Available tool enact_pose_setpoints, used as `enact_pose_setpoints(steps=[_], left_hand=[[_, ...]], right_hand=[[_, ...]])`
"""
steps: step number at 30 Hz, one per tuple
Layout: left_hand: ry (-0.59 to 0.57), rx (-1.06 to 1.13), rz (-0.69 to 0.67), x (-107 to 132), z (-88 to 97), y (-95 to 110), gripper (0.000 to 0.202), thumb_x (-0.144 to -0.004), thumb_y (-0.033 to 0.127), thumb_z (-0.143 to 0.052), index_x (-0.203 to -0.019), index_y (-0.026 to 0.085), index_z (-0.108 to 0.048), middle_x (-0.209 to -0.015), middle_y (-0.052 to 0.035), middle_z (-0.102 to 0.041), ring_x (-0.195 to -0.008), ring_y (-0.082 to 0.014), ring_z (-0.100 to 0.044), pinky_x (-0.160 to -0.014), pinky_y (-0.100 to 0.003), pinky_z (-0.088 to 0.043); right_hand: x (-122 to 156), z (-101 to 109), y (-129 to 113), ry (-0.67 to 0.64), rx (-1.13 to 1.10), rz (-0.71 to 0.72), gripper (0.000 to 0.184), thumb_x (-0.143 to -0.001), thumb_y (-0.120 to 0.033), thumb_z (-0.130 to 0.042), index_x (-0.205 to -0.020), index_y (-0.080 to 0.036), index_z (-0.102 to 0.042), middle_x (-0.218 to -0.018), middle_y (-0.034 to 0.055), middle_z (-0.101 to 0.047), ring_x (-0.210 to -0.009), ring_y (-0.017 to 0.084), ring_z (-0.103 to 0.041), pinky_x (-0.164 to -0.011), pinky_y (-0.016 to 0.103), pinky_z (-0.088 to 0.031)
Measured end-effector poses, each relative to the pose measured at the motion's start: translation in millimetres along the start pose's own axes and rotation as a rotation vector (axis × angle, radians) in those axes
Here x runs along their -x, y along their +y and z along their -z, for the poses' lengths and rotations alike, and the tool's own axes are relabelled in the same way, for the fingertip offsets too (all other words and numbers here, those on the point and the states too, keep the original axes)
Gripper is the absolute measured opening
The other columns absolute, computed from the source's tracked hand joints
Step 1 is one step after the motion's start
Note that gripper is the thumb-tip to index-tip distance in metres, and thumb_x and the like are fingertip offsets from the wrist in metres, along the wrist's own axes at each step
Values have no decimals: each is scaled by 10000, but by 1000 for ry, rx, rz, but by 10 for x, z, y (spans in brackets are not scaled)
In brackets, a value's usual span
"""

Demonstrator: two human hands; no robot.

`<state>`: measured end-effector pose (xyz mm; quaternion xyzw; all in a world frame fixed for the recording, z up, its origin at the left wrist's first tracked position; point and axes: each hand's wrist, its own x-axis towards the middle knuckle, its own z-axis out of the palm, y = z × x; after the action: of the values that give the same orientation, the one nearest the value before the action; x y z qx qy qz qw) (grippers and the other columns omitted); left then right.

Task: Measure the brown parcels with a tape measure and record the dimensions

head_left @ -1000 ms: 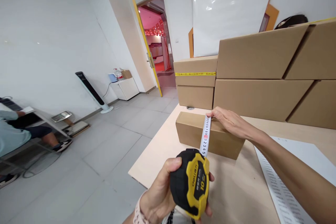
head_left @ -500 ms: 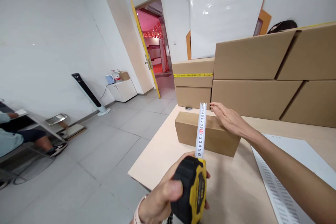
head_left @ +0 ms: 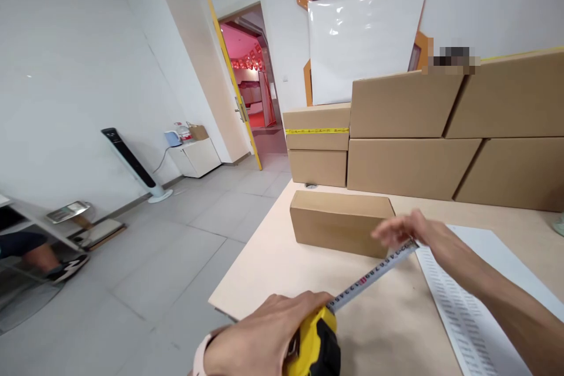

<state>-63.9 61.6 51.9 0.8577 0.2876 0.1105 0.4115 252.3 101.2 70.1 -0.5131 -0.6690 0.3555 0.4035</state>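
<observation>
My left hand [head_left: 259, 335] is wrapped round a yellow and black tape measure [head_left: 315, 346] at the bottom of the view. Its white blade [head_left: 374, 273] runs up and to the right, low over the wooden table [head_left: 282, 264]. My right hand [head_left: 416, 235] is at the blade's far end, blurred by motion, beside the right front corner of a small cardboard box [head_left: 339, 220] that lies flat on the table. The box sits free of both hands.
Stacked cardboard boxes [head_left: 414, 141] line the back of the table, one with yellow tape. A printed white sheet [head_left: 467, 299] lies at the right. The table's left edge drops to a tiled floor [head_left: 176, 247]. A tower fan [head_left: 132, 164], a cabinet and an open doorway lie beyond.
The blade lay upright over the small box with my right hand on the box's top. Now it has swung down to the right of the box, and my right hand has come off the box.
</observation>
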Motion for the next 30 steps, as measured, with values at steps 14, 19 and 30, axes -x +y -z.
enact_pose_setpoints(steps=[14, 19, 30], left_hand=[[-135, -341, -54, -637, -198, 28, 863, -506, 474, -701, -1282, 212, -429, -928, -84, -617, -783, -295, -592, -678, -398, -442], [-69, -407, 15, -589, -94, -182, 688, -613, 326, -636, -1269, 253, -441, -1044, -91, -608, -869, -284, -572, -689, -360, -392], [-67, -644, 276, -745, 223, -514, 637, -709, 293, -512, -1331, 224, -390, -1292, -133, -568, -1108, -324, -575, -797, -463, -481]], right_hand=[[884, -1072, 299, -184, -120, -141, 669, -957, -554, -341, -1552, -322, -145, -1628, 3, -106, -1478, 246, -121, -1184, 508, -160], [949, -825, 508, 24, 66, -137, 578, -942, -525, -412, -1486, -347, -331, -1571, 39, -315, -1423, 282, -299, -1133, 532, -287], [1302, 541, 1178, 373, 858, -703, 399, -864, -575, -405, -1000, -232, -556, -731, 64, -685, -632, 304, -641, -531, 399, -427]])
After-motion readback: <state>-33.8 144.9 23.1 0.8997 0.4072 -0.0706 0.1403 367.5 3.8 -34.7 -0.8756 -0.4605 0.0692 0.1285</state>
